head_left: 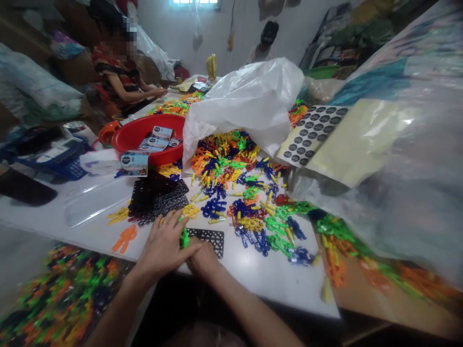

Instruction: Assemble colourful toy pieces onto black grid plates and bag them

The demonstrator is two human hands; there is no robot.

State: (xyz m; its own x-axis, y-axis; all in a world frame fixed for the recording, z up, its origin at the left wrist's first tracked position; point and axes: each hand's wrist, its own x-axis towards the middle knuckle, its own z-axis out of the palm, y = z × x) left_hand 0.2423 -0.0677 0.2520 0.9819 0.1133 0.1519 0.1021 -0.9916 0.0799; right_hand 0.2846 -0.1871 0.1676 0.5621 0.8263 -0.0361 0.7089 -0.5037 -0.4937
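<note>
Near the front edge of the white table (249,274), my left hand (164,243) reaches over a small green plastic figure (184,237), its fingers bent around it. My right hand (202,258) is just beside it, lower and to the right, at the near edge of a black perforated plate (213,238); its fingertips are hidden. The two hands meet at the green figure. Behind my left hand lie more black perforated plates (168,195) in a stack. An orange figure (125,238) lies left of my left hand, and yellow figures (118,215) are beyond it.
Many coloured figures (249,209) spill from a white plastic bag (246,96). A red basin (133,132) holds printed cards; a blue basket (68,161) stands left. Sticker sheets (314,130) lie right. Two people sit beyond. A bag of figures (65,294) is below left.
</note>
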